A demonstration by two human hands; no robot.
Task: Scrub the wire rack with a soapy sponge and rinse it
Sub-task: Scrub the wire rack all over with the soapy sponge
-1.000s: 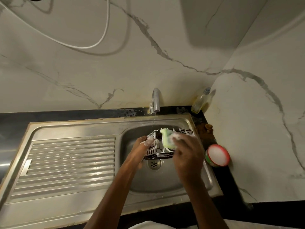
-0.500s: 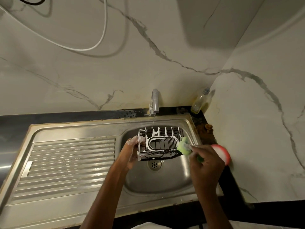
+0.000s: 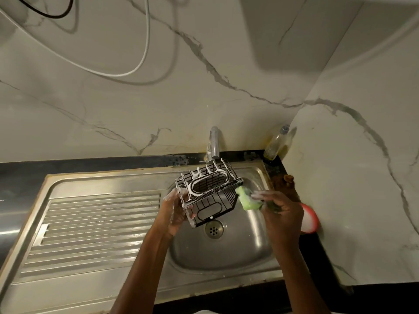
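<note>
Soaping one black wire rack above the steel sink

The left hand (image 3: 175, 210) is gripping the foam-streaked black wire rack (image 3: 209, 196) by its left edge over the sink basin (image 3: 226, 252); the right hand (image 3: 280, 208) is clutching one green sponge (image 3: 248, 200) against its right corner. The rack is looking light, stiff and slippery, best held by its frame wires.

Dim, warm, yellowish indoor light, wide-angle view.
Glare streaks the drainboard (image 3: 95, 223) at 8 o'clock; a large soft shadow darkens the wall (image 3: 294, 37) toward 1 o'clock. Straight edges bow near the borders, the outer parts look soft, and the worktop falls nearly black.
</note>
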